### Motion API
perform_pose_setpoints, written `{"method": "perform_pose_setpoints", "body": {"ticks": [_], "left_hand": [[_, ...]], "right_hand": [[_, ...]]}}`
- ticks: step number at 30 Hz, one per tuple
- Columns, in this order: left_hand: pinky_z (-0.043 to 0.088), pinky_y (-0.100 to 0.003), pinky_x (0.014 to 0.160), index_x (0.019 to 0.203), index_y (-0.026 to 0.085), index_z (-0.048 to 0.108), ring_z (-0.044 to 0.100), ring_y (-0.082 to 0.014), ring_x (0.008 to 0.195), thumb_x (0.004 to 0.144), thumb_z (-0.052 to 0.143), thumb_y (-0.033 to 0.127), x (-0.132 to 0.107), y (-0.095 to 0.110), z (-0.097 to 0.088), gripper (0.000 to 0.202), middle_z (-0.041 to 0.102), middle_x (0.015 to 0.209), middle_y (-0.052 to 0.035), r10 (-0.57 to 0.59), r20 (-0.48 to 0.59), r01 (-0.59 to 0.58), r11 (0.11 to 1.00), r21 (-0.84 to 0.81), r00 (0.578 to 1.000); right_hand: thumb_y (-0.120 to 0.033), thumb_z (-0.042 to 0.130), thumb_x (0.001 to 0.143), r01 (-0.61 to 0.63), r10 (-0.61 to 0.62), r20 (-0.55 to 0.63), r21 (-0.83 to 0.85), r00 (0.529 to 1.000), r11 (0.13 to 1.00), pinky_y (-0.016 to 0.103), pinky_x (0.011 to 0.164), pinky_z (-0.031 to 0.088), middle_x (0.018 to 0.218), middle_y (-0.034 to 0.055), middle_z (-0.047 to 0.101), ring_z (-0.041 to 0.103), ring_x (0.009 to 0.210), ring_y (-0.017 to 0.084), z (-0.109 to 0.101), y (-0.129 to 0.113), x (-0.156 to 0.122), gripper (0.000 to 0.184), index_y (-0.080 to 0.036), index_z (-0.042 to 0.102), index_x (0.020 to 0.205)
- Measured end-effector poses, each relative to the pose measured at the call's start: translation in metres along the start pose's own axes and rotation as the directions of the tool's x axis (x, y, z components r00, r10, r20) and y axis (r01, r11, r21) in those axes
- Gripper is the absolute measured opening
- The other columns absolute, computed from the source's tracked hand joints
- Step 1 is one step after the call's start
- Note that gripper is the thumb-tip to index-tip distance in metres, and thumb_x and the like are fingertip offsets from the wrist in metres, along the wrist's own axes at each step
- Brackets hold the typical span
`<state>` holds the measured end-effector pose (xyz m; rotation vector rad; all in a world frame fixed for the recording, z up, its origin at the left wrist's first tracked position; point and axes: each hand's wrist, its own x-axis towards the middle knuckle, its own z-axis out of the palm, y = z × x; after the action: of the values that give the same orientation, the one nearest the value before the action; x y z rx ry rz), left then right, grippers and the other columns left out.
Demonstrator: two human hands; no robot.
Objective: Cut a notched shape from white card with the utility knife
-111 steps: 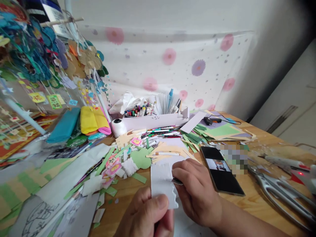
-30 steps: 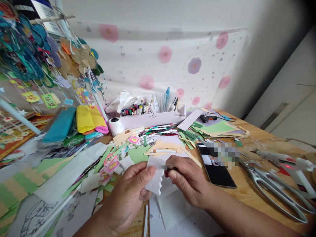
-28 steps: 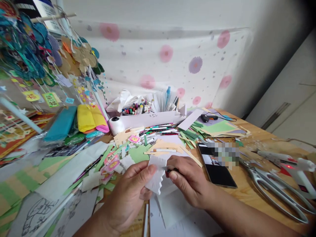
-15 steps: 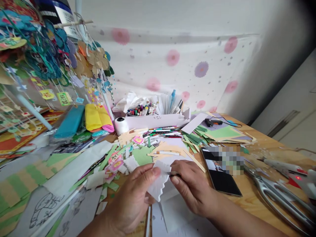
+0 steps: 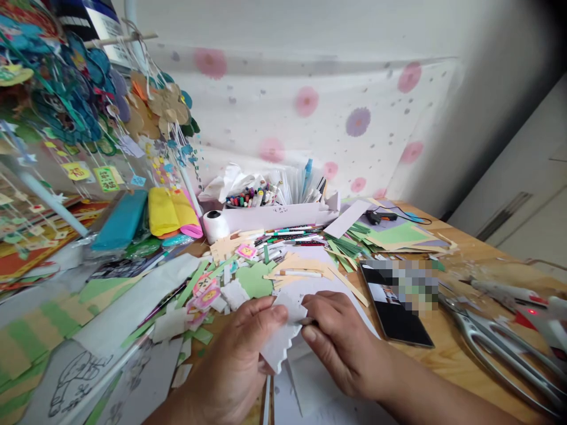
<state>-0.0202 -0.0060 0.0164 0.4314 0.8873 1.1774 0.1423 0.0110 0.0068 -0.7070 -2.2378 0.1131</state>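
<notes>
My left hand [image 5: 239,360] pinches a small piece of white paper [image 5: 280,345] with a zigzag edge, thumb on top and fingers behind. My right hand [image 5: 343,342] is closed around a thin dark tool [image 5: 306,321] whose tip meets the paper's right edge. Most of that tool is hidden in the fingers, so its kind does not show. Below both hands lie white sheets [image 5: 314,383]. Just beyond are a green paper shape [image 5: 254,280] and a scalloped white paper piece [image 5: 234,294].
Large silver-handled scissors [image 5: 500,348], a phone [image 5: 394,307] and a glue gun [image 5: 527,298] lie right. A marker box [image 5: 274,216], a thread spool [image 5: 215,226] and paper scraps stand behind. Hanging paper crafts [image 5: 110,112] fill the left.
The white paper has tilted and lowered slightly in my left hand. The dark tool's tip has shifted a little lower along its edge. The view has moved slightly.
</notes>
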Motion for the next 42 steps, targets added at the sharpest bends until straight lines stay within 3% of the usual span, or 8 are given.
{"method": "perform_pose_setpoints", "body": {"ticks": [9,14,18,23,28,32,42], "left_hand": [[0.039,-0.019,0.043,0.067,0.02,0.069,0.058,-0.0106,0.052,0.053,0.087,0.03,-0.001,-0.006,-0.003,0.024,0.07,0.06,0.0037,0.072,-0.102,-0.06,0.991,0.117,0.992],[0.038,-0.019,0.043,0.068,0.02,0.068,0.058,-0.0105,0.052,0.059,0.084,0.028,-0.003,-0.006,-0.002,0.02,0.068,0.059,0.0042,0.06,-0.076,-0.051,0.992,0.112,0.995],[0.036,-0.018,0.041,0.066,0.019,0.066,0.056,-0.0097,0.05,0.057,0.085,0.026,-0.005,-0.005,0.0,0.021,0.065,0.057,0.0052,0.047,-0.097,-0.037,0.995,0.098,0.994],[0.03,-0.017,0.037,0.061,0.019,0.063,0.044,-0.0066,0.04,0.056,0.085,0.029,-0.002,-0.005,0.0,0.024,0.052,0.044,0.0089,0.017,-0.05,-0.012,0.995,0.098,0.999],[0.033,-0.016,0.038,0.062,0.019,0.064,0.049,-0.007,0.043,0.05,0.087,0.025,-0.002,-0.005,0.005,0.027,0.059,0.05,0.0072,0.04,-0.123,-0.033,0.998,0.053,0.992],[0.031,-0.016,0.035,0.068,0.021,0.068,0.038,-0.0055,0.036,0.052,0.087,0.025,-0.001,-0.006,0.008,0.024,0.048,0.04,0.0104,0.039,-0.08,-0.037,0.999,0.033,0.996],[0.033,-0.019,0.037,0.054,0.02,0.059,0.037,-0.007,0.038,0.064,0.081,0.031,0.003,-0.013,-0.007,0.027,0.045,0.044,0.0067,0.001,-0.03,0.001,0.997,0.072,1.0]], "right_hand": [[-0.032,0.02,0.103,-0.001,0.001,-0.02,-0.018,1.0,1.0,0.028,0.056,0.042,0.068,0.003,0.061,0.055,0.055,0.015,0.0,-0.001,-0.001,0.034,-0.02,0.046,0.086],[-0.032,0.023,0.103,-0.006,0.006,-0.004,0.004,1.0,1.0,0.028,0.057,0.043,0.069,0.0038,0.062,0.056,0.057,0.016,-0.001,0.0,0.0,0.032,-0.02,0.048,0.085],[-0.031,0.027,0.102,-0.003,0.002,0.026,0.034,1.0,0.999,0.028,0.056,0.041,0.071,0.0048,0.062,0.056,0.06,0.017,-0.002,0.002,-0.001,0.028,-0.02,0.048,0.085],[-0.029,0.029,0.1,-0.024,0.021,0.07,0.046,0.997,0.999,0.027,0.058,0.039,0.069,0.0034,0.057,0.052,0.061,0.017,-0.001,0.003,-0.002,0.027,-0.021,0.046,0.081],[-0.028,0.032,0.097,-0.081,0.068,0.134,0.09,0.989,0.993,0.027,0.057,0.034,0.067,0.0008,0.053,0.047,0.057,0.016,0.001,0.006,-0.001,0.024,-0.022,0.041,0.076],[-0.029,0.033,0.096,-0.131,0.106,0.177,0.137,0.978,0.982,0.026,0.057,0.033,0.066,0.0001,0.051,0.047,0.058,0.015,0.0,0.007,0.0,0.023,-0.022,0.04,0.075],[-0.031,0.031,0.096,-0.106,0.082,0.156,0.149,0.984,0.983,0.026,0.055,0.034,0.063,-0.0012,0.052,0.046,0.053,0.014,0.001,0.007,0.003,0.024,-0.022,0.038,0.074]]}}
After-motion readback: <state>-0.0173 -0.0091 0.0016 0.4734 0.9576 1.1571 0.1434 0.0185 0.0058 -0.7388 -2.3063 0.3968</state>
